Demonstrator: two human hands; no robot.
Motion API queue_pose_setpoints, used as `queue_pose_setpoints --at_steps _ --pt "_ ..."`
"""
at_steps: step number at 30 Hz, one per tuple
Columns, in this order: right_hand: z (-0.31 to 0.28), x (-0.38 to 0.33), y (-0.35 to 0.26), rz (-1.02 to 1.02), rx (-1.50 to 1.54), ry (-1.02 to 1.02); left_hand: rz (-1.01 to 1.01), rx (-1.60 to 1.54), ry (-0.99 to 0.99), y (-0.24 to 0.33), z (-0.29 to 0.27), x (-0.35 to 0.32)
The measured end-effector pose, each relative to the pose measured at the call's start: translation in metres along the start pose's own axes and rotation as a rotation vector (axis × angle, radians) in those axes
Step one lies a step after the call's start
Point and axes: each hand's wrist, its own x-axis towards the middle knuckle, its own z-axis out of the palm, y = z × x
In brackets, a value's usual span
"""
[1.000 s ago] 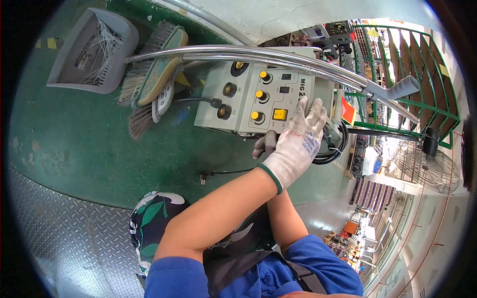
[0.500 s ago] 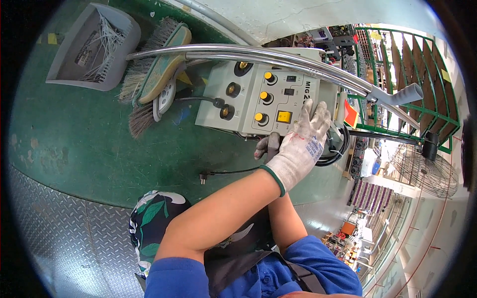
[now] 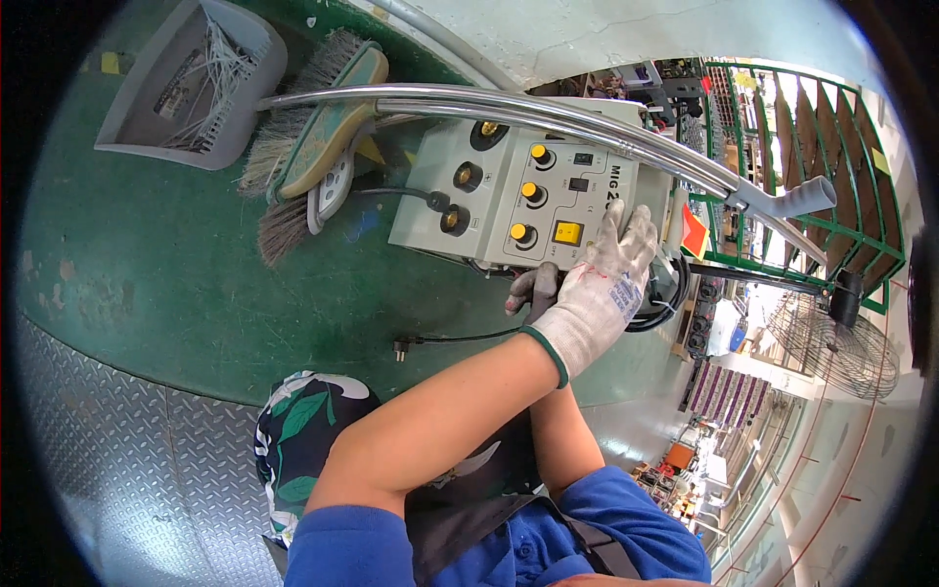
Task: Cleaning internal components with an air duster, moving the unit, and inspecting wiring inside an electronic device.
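A light grey welding machine [image 3: 505, 186] with yellow-topped knobs and a yellow switch [image 3: 567, 233] lies in front of me. My left hand [image 3: 608, 279], in a whitish work glove with a green cuff, crosses over my right arm. Its fingers stretch out flat against the panel's near right part, beside the switch. My right hand [image 3: 534, 288], in a soiled glove, is at the machine's near edge, partly hidden behind the left wrist. Its visible fingers are curled, and what they grip cannot be made out. A black cable with a plug [image 3: 401, 347] lies close by.
Metal broom handles [image 3: 548, 110] cross over the machine from a broom head [image 3: 328, 127]. A grey dustpan [image 3: 117, 127] holds white strips. Coiled black cable [image 3: 675, 293], a fan [image 3: 836, 342] and a green rack [image 3: 871, 230] are on the right. Patterned metal plate [image 3: 127, 460] covers the near-left floor.
The view has shifted slightly, so the machine and brooms appear a little farther right and lower. Both hands keep nearly the same places on the machine.
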Motion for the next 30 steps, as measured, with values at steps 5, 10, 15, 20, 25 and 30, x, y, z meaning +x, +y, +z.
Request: queue_pose_setpoints --at_steps 5,10,15,20,25,30 --pt "0.002 -0.006 -0.012 0.032 -0.003 0.016 0.117 0.143 -0.128 -0.004 -0.010 0.003" --pt "-0.002 0.001 -0.006 0.239 0.015 -0.026 0.131 0.174 -0.029 -0.002 0.002 0.005" --pt "-0.018 -0.022 0.106 -0.492 -0.756 -0.219 0.248 0.192 -0.254 -0.007 -0.011 0.012" --pt "-0.045 -0.049 0.010 -0.602 -0.237 -0.472 0.190 -0.132 -0.035 -0.008 -0.002 0.015" --pt "-0.038 -0.059 0.028 -0.723 -0.385 -1.071 0.217 -0.402 0.093 -0.028 0.022 0.024" --pt "-0.061 -0.075 0.015 -1.031 -0.202 -0.882 -0.002 -0.462 0.053 -0.026 0.045 0.020"
